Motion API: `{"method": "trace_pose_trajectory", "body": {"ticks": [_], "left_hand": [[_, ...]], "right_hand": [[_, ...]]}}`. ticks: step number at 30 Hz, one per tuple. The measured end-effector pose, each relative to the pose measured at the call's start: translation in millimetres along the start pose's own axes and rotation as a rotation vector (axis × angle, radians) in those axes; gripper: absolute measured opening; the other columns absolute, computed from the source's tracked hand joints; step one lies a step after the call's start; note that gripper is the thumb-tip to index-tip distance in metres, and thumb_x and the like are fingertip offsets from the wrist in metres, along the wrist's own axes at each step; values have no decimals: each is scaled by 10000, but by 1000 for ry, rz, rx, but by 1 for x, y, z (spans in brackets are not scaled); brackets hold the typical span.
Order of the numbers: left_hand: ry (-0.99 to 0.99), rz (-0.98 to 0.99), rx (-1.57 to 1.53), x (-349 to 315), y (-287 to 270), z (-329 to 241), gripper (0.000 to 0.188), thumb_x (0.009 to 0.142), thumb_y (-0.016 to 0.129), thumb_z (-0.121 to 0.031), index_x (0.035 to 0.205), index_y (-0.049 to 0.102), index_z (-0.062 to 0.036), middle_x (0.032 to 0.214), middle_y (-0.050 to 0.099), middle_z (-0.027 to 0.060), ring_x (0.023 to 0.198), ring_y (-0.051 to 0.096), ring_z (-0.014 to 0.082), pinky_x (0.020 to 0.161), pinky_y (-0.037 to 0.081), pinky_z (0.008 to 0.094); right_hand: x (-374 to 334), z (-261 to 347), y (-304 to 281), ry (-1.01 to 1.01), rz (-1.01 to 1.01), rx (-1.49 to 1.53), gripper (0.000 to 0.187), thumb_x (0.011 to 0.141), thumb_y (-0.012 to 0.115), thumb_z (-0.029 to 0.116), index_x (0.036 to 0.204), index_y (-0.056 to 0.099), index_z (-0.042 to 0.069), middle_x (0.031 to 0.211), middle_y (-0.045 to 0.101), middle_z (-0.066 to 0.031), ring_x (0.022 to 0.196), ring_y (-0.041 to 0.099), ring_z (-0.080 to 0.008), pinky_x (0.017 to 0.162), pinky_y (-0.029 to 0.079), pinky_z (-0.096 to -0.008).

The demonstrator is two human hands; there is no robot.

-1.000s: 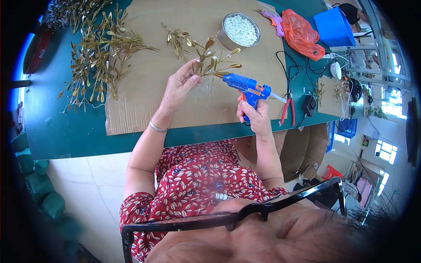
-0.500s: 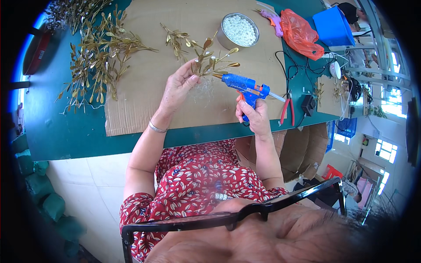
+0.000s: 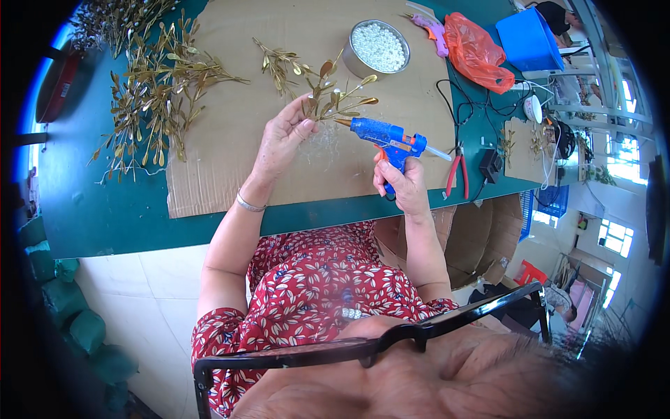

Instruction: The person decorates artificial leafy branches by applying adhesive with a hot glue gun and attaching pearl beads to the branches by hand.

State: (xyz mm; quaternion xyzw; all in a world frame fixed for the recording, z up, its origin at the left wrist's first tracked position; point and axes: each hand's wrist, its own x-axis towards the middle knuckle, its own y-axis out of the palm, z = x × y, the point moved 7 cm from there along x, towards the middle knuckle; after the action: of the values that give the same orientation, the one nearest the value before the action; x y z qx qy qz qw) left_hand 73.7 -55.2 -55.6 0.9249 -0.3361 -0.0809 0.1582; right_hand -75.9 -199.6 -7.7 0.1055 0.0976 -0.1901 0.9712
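Note:
My left hand [image 3: 287, 134] pinches the stem of a golden artificial leaf sprig [image 3: 328, 89] above a cardboard sheet [image 3: 244, 164]. Closed around the handle of a blue hot glue gun [image 3: 385, 134] is my right hand [image 3: 407, 183]. The gun's nozzle points left and is right by the lower stem of the sprig, near my left fingertips; whether they touch I cannot tell. Thin glue strings lie on the cardboard beneath. Just beyond the sprig stands a round metal bowl [image 3: 352, 61] full of white pearl beads [image 3: 380, 46]. Another small golden sprig [image 3: 281, 64] lies left of the bowl.
A heap of golden sprigs [image 3: 157, 91] covers the left side of the green table [image 3: 84, 209]. To the right are red-handled pliers [image 3: 457, 173], a black adapter [image 3: 490, 166], cables, a purple glue gun [image 3: 433, 31], a red plastic bag [image 3: 478, 52] and a blue bin [image 3: 529, 42].
Almost nothing differs. The glue gun and my right hand have shifted very slightly left; my left hand keeps its hold on the sprig.

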Motion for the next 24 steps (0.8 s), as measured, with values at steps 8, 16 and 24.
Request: {"method": "trace_pose_trajectory", "body": {"ticks": [8, 16, 24], "left_hand": [[14, -31, -68, -2, -10, 2, 435, 900, 539, -95, 1301, 421, 25, 880, 581, 24, 752, 489, 61, 686, 403, 195], [112, -91, -408, 5, -25, -13, 318, 923, 466, -16, 1241, 455, -8, 888, 551, 65, 756, 462, 112, 693, 396, 234], [102, -93, -356, 3, -21, -14, 323, 919, 505, -79, 1227, 470, 10, 860, 543, 24, 747, 447, 75, 674, 377, 203]], "right_hand": [[-3, 3, -9, -11, 64, 188, 323, 858, 607, 157, 1119, 494, 4, 788, 557, -40, 558, 518, -85, 480, 404, -216], [26, -22, -63, 48, -54, -138, 370, 850, 635, 188, 1154, 526, 7, 903, 558, 0, 771, 485, -46, 652, 390, -197], [42, -35, -70, -47, -221, -582, 280, 837, 644, 185, 1004, 555, -22, 874, 608, -86, 794, 566, -133, 724, 456, -266]]}}
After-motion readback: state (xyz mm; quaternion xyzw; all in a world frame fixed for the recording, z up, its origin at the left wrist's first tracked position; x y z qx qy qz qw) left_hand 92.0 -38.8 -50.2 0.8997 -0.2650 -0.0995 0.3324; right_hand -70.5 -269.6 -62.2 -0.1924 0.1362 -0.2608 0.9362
